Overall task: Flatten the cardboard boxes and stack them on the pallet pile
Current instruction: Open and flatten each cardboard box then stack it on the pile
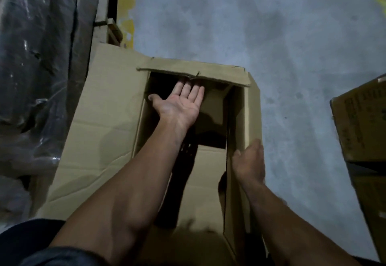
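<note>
Concrete floor (pixel 271 25) is carrying an open cardboard box (pixel 100 123) beside a plastic-wrapped load (pixel 37 57) | second box (pixel 363 132) is sitting well apart at the floor's right edge | left hand (pixel 179 105) is reaching inside, palm up, fingers (pixel 186 88) straight, released | right hand (pixel 249 161) is resting on the right wall; fingers hidden, grasp cannot be told.

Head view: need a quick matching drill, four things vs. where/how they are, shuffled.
Things:
1. left hand
2. right hand
3. printed box
4. open box

States:
A. at the frame's right edge, closed
B. palm up, fingers straight, reaching inside the open box
C. on the open box's right wall
D. on the floor in the middle, flaps spread

Pairs: 1-B, 2-C, 3-A, 4-D
</note>
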Available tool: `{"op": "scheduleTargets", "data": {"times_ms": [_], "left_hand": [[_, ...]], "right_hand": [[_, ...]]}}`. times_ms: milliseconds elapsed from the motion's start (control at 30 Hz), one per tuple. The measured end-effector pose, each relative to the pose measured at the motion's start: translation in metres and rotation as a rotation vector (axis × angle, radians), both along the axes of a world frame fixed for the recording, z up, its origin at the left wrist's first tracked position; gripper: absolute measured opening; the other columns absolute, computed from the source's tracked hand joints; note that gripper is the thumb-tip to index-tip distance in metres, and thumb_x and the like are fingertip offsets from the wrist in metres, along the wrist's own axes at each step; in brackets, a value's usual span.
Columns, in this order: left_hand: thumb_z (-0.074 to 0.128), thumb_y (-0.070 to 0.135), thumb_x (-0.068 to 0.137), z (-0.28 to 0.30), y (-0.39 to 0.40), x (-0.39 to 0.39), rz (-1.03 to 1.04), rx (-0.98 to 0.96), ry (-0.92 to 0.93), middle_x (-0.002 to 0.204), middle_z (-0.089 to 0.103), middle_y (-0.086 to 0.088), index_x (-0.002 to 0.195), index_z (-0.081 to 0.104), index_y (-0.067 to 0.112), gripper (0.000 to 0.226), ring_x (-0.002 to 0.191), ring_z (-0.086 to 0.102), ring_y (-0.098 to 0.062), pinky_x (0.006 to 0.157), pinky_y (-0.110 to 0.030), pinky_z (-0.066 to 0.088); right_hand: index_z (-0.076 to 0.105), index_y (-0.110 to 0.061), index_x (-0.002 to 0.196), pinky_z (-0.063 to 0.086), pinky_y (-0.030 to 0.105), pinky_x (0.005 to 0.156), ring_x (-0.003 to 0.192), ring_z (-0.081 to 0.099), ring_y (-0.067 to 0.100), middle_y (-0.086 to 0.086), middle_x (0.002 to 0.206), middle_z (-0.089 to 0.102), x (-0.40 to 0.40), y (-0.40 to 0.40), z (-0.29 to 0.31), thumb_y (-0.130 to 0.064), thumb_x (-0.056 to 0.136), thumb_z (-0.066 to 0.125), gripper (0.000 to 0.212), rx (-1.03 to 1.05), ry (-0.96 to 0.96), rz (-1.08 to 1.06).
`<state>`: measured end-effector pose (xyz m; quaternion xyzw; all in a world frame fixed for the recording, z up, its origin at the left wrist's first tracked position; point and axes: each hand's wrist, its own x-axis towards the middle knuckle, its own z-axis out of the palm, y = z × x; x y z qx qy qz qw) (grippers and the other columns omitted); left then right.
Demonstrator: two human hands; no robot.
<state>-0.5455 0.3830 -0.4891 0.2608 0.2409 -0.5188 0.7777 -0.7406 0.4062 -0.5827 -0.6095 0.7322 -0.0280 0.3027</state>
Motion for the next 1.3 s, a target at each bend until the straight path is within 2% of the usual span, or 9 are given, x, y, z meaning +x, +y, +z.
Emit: {"op": "scheduleTargets", "data": {"times_ms": [200, 267, 333, 467, 600, 967, 1067, 1167, 1300], "left_hand": [[0.025, 0.051, 0.101, 0.011, -0.051, 0.027, -0.225, 0.055, -0.379, 0.155, 0.040, -0.012, 0.151, 0.037, 0.011, 0.064, 0.145, 0.033, -0.034, 0.116, -0.043, 0.030], [0.038, 0.028, 0.100, 0.005, -0.073, 0.038, -0.395, 0.209, -0.698, 0.150, 0.048, -0.008, 0.148, 0.043, 0.012, 0.051, 0.143, 0.037, -0.028, 0.113, -0.036, 0.032], [0.052, 0.012, 0.093, -0.011, -0.095, 0.052, -0.621, 0.366, -1.173, 0.149, 0.048, -0.008, 0.149, 0.042, 0.008, 0.057, 0.141, 0.040, -0.025, 0.113, -0.031, 0.036], [0.064, 0.030, 0.084, -0.041, -0.126, 0.075, -1.225, 0.592, -1.852, 0.154, 0.035, -0.017, 0.155, 0.026, 0.014, 0.082, 0.142, 0.033, -0.033, 0.117, -0.040, 0.030], [0.070, 0.040, 0.086, -0.061, -0.141, 0.081, -1.567, 0.699, -2.382, 0.140, 0.046, -0.015, 0.136, 0.042, 0.010, 0.064, 0.126, 0.045, -0.035, 0.099, -0.044, 0.041], [0.056, 0.051, 0.095, -0.083, -0.153, 0.081, -1.588, 0.805, -2.475, 0.113, 0.065, -0.014, 0.105, 0.058, 0.015, 0.037, 0.105, 0.061, -0.034, 0.074, -0.036, 0.038], [0.053, 0.048, 0.098, -0.081, -0.149, 0.072, -1.582, 0.863, -2.461, 0.124, 0.061, -0.015, 0.118, 0.055, 0.012, 0.041, 0.115, 0.055, -0.034, 0.089, -0.040, 0.038], [0.050, 0.041, 0.099, -0.078, -0.128, 0.064, -1.412, 0.808, -2.541, 0.150, 0.039, -0.014, 0.142, 0.037, 0.011, 0.053, 0.139, 0.034, -0.034, 0.113, -0.046, 0.025], [0.047, 0.039, 0.099, -0.063, -0.075, 0.064, -1.353, 0.798, -2.530, 0.165, 0.015, -0.008, 0.156, 0.017, 0.014, 0.069, 0.152, 0.012, -0.027, 0.122, -0.044, 0.013]], "right_hand": [[0.033, -0.009, 0.151, 0.040, 0.040, 0.108, 0.138, 0.043, 0.032, 0.013, 0.152, 0.043, 0.001, 0.002, 0.008, -0.018, 0.098, 0.059, 0.059, 0.030, -0.046, 0.004], [0.032, -0.009, 0.151, 0.042, 0.040, 0.105, 0.135, 0.045, 0.032, 0.013, 0.151, 0.044, 0.002, 0.001, 0.009, -0.018, 0.098, 0.057, 0.060, 0.056, -0.042, 0.003], [0.032, -0.008, 0.149, 0.044, 0.041, 0.099, 0.130, 0.050, 0.034, 0.014, 0.147, 0.047, 0.003, 0.000, 0.010, -0.017, 0.099, 0.056, 0.056, 0.078, -0.035, 0.002], [0.033, -0.009, 0.146, 0.047, 0.041, 0.092, 0.121, 0.056, 0.034, 0.014, 0.141, 0.052, 0.004, 0.001, 0.009, -0.018, 0.099, 0.055, 0.053, 0.085, -0.035, 0.006], [0.031, -0.010, 0.147, 0.048, 0.041, 0.093, 0.121, 0.057, 0.032, 0.013, 0.140, 0.053, 0.004, 0.001, 0.006, -0.020, 0.099, 0.055, 0.054, 0.091, -0.040, 0.019], [0.025, -0.014, 0.154, 0.043, 0.043, 0.105, 0.130, 0.052, 0.032, 0.011, 0.150, 0.048, 0.009, -0.002, 0.008, -0.022, 0.100, 0.055, 0.062, 0.160, -0.017, -0.019], [0.028, -0.015, 0.151, 0.046, 0.048, 0.099, 0.124, 0.056, 0.034, 0.011, 0.145, 0.051, 0.009, 0.000, 0.010, -0.022, 0.100, 0.055, 0.058, 0.147, 0.002, -0.015], [0.028, -0.014, 0.150, 0.048, 0.049, 0.096, 0.120, 0.058, 0.035, 0.011, 0.144, 0.052, 0.008, 0.001, 0.011, -0.023, 0.100, 0.054, 0.057, 0.132, 0.013, 0.009], [0.030, -0.012, 0.150, 0.046, 0.047, 0.094, 0.121, 0.056, 0.036, 0.012, 0.143, 0.052, 0.009, -0.001, 0.012, -0.022, 0.099, 0.055, 0.057, 0.131, 0.029, 0.005]]}}
